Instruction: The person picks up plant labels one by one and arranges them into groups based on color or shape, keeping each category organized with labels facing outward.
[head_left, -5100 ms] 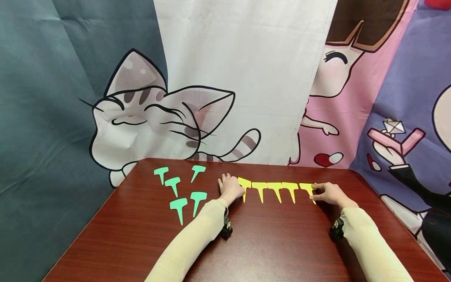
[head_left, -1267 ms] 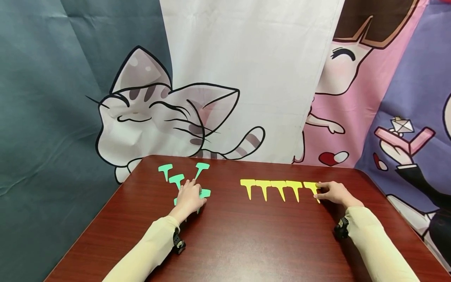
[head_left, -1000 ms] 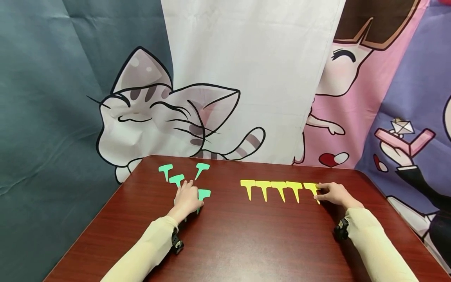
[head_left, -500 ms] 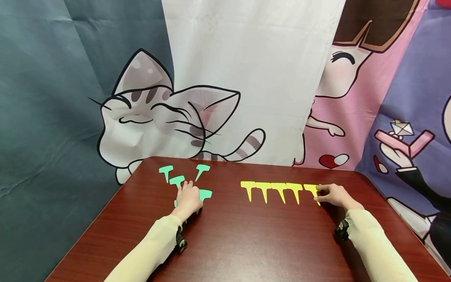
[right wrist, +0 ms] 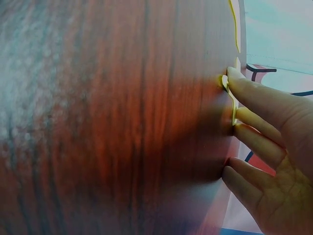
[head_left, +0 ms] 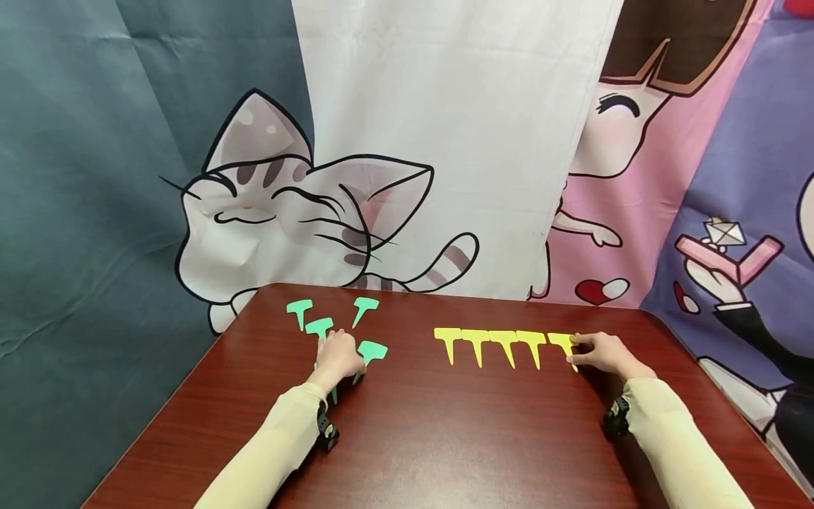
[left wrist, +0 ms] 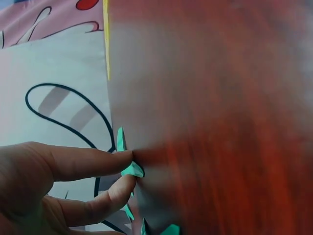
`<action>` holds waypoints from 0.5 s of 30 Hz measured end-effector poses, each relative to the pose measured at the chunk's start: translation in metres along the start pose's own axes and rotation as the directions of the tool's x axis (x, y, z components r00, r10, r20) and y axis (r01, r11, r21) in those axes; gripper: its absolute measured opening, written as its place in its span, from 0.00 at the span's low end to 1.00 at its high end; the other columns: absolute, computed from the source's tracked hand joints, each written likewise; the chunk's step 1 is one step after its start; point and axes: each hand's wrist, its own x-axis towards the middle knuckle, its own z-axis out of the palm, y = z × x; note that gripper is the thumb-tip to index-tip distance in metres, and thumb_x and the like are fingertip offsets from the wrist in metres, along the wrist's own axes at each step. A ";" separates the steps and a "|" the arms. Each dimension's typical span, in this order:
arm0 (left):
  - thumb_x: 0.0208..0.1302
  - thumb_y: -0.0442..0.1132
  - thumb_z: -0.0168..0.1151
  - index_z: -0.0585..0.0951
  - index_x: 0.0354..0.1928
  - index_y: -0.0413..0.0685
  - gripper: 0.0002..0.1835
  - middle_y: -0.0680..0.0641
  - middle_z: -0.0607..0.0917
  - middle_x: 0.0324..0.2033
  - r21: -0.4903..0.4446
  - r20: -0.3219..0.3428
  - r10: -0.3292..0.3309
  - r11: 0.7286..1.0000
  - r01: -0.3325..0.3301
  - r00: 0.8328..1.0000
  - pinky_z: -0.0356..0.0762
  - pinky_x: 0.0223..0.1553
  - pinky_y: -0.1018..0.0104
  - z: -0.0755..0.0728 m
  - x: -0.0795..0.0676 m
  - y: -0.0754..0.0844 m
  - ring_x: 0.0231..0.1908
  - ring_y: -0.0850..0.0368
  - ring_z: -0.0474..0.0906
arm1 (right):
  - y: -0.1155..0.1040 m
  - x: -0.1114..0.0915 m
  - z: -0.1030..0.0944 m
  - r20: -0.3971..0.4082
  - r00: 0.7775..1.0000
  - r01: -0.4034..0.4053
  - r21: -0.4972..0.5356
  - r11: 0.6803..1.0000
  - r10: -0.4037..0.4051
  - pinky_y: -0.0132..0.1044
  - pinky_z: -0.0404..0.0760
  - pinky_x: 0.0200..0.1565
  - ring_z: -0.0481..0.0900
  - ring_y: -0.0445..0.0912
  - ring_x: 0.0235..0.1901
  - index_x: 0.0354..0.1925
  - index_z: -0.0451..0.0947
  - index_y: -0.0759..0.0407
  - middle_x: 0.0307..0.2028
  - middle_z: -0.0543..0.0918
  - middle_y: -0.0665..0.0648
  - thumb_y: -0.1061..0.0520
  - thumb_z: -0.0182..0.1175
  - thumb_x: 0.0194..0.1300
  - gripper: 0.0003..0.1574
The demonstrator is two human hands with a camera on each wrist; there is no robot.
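Observation:
With thumb and finger, my left hand (head_left: pixel 338 355) pinches the stem of a green T-shaped plant label (head_left: pixel 374 350), whose head points up and right. Close up in the left wrist view, that stem (left wrist: pixel 132 170) sits between the two fingertips. Another green plant label (head_left: pixel 334 396) is mostly hidden under the hand. On the right, my right hand (head_left: pixel 607 353) grips the end yellow T-shaped plant label (head_left: pixel 559 340) between thumb and fingers, on the table. Several matching yellow labels (head_left: pixel 475 336) lie edge to edge in a row left of it, with a small gap between.
Three more green labels lie loose behind the left hand: one at the far left (head_left: pixel 299 307), one at the back (head_left: pixel 365 305) and one just beyond the fingers (head_left: pixel 319 325). The brown wooden table (head_left: pixel 458 438) ends at a printed cartoon curtain (head_left: pixel 458 127).
My left hand has left the yellow row's left end and moved left to the green labels. The pinched green label has since turned slightly, its head shifting right. My right hand stays at its yellow label.

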 end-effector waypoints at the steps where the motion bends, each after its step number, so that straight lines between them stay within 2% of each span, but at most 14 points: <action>1: 0.47 0.39 0.70 0.77 0.15 0.47 0.12 0.31 0.67 0.64 -0.006 0.005 -0.002 1.000 0.003 1.000 0.46 0.68 0.36 -0.001 0.001 0.000 0.68 0.33 0.55 | 0.000 0.000 0.000 0.001 1.000 -0.001 0.004 1.000 0.001 0.67 0.69 0.52 0.68 0.74 0.54 0.58 0.73 0.69 0.55 0.73 0.78 0.41 0.69 0.52 0.44; 8: 0.46 0.38 0.70 0.77 0.13 0.46 0.13 0.31 0.66 0.65 -0.028 0.040 -0.009 1.000 0.010 0.999 0.46 0.69 0.37 -0.004 0.004 0.000 0.69 0.33 0.54 | -0.001 0.000 0.000 0.002 1.000 -0.004 0.004 1.000 0.004 0.67 0.68 0.52 0.67 0.74 0.55 0.58 0.73 0.69 0.56 0.72 0.77 0.41 0.69 0.52 0.45; 15: 0.45 0.38 0.71 0.76 0.13 0.45 0.13 0.31 0.68 0.64 -0.039 0.033 -0.010 0.999 0.011 0.999 0.47 0.69 0.38 -0.002 0.006 -0.002 0.69 0.34 0.55 | 0.000 0.001 -0.001 0.002 1.000 -0.006 0.003 1.000 0.006 0.67 0.68 0.53 0.67 0.74 0.55 0.58 0.72 0.69 0.56 0.72 0.78 0.41 0.69 0.51 0.45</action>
